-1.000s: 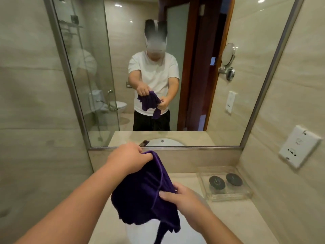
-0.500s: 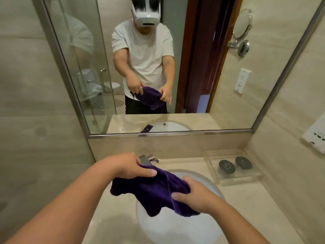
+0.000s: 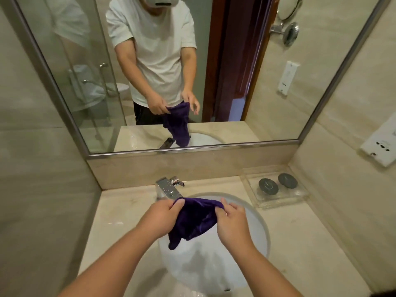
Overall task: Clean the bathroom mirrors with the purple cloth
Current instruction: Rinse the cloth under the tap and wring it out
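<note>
Fingers [image 3: 179, 204] of left hand [image 3: 158, 219] and right hand [image 3: 232, 221] in pinch on one purple cloth [image 3: 195, 221].

The left forearm [image 3: 120, 258] and right forearm [image 3: 259, 262] reach in from the bottom of the view, angled toward each other. The left hand [image 3: 160, 218] pinches the top edge of the purple cloth [image 3: 194, 221] between thumb and curled fingers. The right hand [image 3: 232, 221] pinches the same edge close by, its outer fingers seemingly loose.
</note>
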A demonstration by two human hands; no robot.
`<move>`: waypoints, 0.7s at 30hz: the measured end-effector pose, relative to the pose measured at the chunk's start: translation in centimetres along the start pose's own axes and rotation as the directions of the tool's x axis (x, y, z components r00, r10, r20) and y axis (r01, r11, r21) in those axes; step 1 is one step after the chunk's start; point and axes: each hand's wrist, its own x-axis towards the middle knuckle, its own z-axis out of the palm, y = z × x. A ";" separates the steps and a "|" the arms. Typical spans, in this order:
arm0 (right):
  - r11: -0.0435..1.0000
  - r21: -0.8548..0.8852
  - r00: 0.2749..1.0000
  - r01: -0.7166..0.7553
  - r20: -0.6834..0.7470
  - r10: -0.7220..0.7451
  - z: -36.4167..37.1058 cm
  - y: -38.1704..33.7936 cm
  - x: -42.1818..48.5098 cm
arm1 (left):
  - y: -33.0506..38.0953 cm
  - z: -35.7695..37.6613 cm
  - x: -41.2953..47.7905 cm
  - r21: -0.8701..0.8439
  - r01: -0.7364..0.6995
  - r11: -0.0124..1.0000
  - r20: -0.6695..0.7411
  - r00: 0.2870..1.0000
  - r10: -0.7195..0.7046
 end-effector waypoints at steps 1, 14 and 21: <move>0.999 -0.020 0.998 0.032 -0.048 -0.033 0.2 0.2 0.2 | 0.2 1.0 0.5 -0.059 0.024 0.998 0.013 1.000 -0.023; 0.996 -0.091 0.913 -0.003 0.407 0.040 3.2 2.8 5.4 | 0.1 10.0 5.9 -0.643 0.571 0.510 0.397 0.818 -0.417; 0.950 0.018 0.831 -0.312 0.490 0.263 3.6 3.5 11.2 | -3.5 12.3 9.1 -0.817 0.514 0.263 0.287 0.756 -0.588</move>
